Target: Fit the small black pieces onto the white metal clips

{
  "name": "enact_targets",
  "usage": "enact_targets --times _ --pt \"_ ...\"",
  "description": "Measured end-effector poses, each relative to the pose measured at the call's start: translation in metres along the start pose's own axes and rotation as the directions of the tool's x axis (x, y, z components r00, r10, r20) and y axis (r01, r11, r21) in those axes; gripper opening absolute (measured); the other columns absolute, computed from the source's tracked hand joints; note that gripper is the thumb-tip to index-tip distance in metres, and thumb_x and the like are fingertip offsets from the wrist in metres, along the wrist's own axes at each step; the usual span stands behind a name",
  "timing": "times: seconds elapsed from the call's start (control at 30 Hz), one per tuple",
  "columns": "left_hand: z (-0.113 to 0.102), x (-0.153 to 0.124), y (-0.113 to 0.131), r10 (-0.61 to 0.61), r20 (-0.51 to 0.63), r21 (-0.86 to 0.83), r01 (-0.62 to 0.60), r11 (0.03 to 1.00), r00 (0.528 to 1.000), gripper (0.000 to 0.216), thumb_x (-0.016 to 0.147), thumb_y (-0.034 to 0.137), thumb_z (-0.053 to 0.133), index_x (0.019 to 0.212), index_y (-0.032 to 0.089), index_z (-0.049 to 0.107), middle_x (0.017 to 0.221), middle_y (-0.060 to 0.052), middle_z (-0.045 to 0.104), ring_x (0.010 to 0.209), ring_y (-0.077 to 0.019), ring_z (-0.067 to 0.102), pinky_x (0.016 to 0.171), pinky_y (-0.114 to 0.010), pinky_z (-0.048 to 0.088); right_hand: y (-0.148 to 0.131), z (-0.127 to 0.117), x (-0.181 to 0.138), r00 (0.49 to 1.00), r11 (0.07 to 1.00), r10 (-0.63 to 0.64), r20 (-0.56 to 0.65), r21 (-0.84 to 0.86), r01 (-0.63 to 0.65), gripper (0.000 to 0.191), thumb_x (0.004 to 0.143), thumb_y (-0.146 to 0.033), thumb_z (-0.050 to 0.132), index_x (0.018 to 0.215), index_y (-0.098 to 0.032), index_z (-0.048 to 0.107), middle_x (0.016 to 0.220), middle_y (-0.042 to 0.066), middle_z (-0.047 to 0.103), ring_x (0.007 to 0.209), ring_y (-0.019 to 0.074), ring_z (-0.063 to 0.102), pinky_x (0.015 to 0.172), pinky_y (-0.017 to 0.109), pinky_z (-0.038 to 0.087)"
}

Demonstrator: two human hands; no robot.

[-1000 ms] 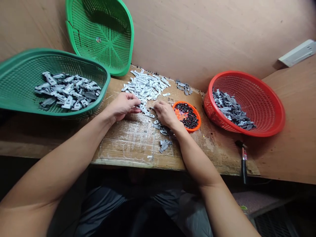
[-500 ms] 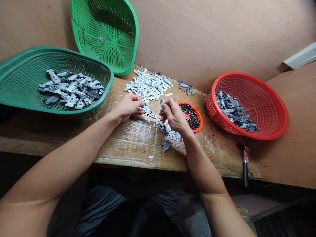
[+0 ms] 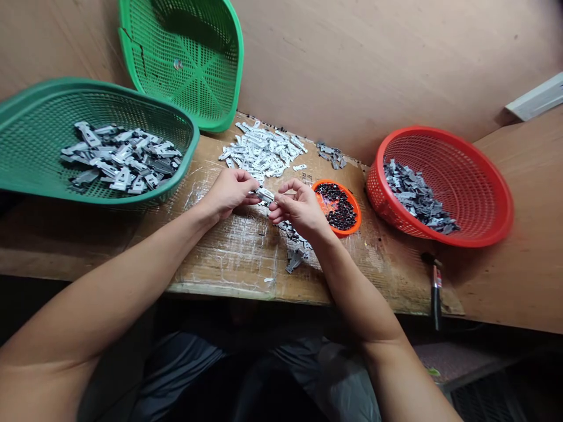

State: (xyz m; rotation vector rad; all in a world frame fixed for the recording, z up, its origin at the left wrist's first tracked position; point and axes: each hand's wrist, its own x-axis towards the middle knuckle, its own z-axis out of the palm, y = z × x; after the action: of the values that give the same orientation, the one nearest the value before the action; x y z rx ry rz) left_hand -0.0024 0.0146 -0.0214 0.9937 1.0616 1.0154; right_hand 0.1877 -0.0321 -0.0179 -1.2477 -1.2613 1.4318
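Observation:
My left hand (image 3: 231,192) pinches one end of a small flat silver part (image 3: 265,195) with an oblong shape. At its other end are the thumb and fingertips of my right hand (image 3: 301,212), closed on the part; whether a second piece lies between them is hidden. Just behind both hands spreads a pile of similar pale flat parts (image 3: 264,149). Partly covered by my right hand and wrist, more silver and grey parts (image 3: 296,258) lie on the cardboard. An orange dish (image 3: 358,220) of tiny black pieces (image 3: 342,215) stands right of that hand.
A dark green basket (image 3: 196,138) with several assembled-looking silver parts is at left. Behind it leans a bright green basket (image 3: 240,64). On the right stand a red basket (image 3: 488,176) of grey parts and a black-handled brush (image 3: 436,299) at the cardboard's edge. Grey pieces (image 3: 331,154) lie by the wall.
My right hand has moved left and turned from holding a small pale piece upright to meeting the part in my left hand. My left hand stays nearly in place.

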Motion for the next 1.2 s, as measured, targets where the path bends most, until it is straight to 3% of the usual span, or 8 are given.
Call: enact_targets --times 0.73,1.0,1.2 --pt "0.004 -0.003 -0.005 0.039 0.039 -0.005 -0.039 0.999 0.998 0.029 0.084 0.007 0.085 0.069 0.017 0.063 0.071 0.001 0.063 0.058 -0.0095 0.064 0.065 -0.028 0.063 0.013 0.007 0.004 1.0 0.995 -0.004 -0.018 0.098 0.006 0.057 0.079 -0.054 0.094 0.101 -0.026 0.05 0.073 -0.004 0.076 0.062 0.0166 0.078 0.056 0.025 0.062" --pt "0.004 -0.003 -0.01 0.092 0.069 -0.015 -0.091 0.996 0.993 0.037 0.076 0.006 0.093 0.071 0.018 0.058 0.068 0.003 0.061 0.058 -0.0096 0.064 0.062 -0.027 0.061 0.014 0.005 0.005 0.999 0.999 0.044 -0.017 0.01 -0.043 0.057 0.082 -0.055 0.093 0.104 -0.026 0.049 0.072 -0.003 0.075 0.061 0.0176 0.078 0.052 0.025 0.061" --pt "0.005 -0.007 -0.008 0.158 0.067 0.005 -0.159 0.987 0.985 0.035 0.076 0.009 0.091 0.07 0.018 0.058 0.068 0.003 0.061 0.06 -0.0105 0.063 0.064 -0.029 0.061 0.008 -0.001 0.001 0.997 0.992 0.073 0.037 -0.104 -0.069 0.056 0.086 -0.063 0.089 0.105 -0.025 0.051 0.065 -0.004 0.072 0.048 0.0135 0.068 0.043 0.022 0.054"
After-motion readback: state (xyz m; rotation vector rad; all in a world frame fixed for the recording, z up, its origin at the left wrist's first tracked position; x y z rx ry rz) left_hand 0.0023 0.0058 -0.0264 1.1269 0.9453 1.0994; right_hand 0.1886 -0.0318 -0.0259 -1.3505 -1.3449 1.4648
